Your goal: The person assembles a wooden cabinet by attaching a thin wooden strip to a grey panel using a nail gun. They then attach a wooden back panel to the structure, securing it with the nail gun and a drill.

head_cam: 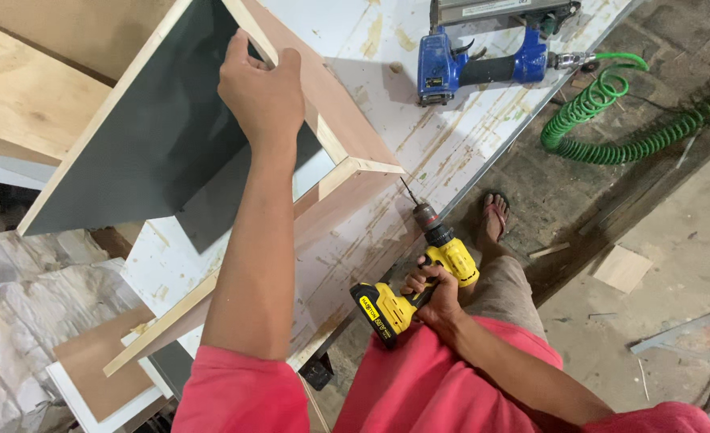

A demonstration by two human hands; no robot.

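The blue pneumatic nail gun [483,60] on the white, glue-streaked table [467,128] loses its upper part to the top edge. The coiled green air hose [635,120] runs out at the right edge. The forearm hides part of the open plywood box with a grey inner face [162,136]. The right hand [435,293] covers the grip of the yellow and black cordless drill [419,281]. The label on the drill's battery is too small to tell. Only the toes of one sandalled foot [495,216] show past the knee.
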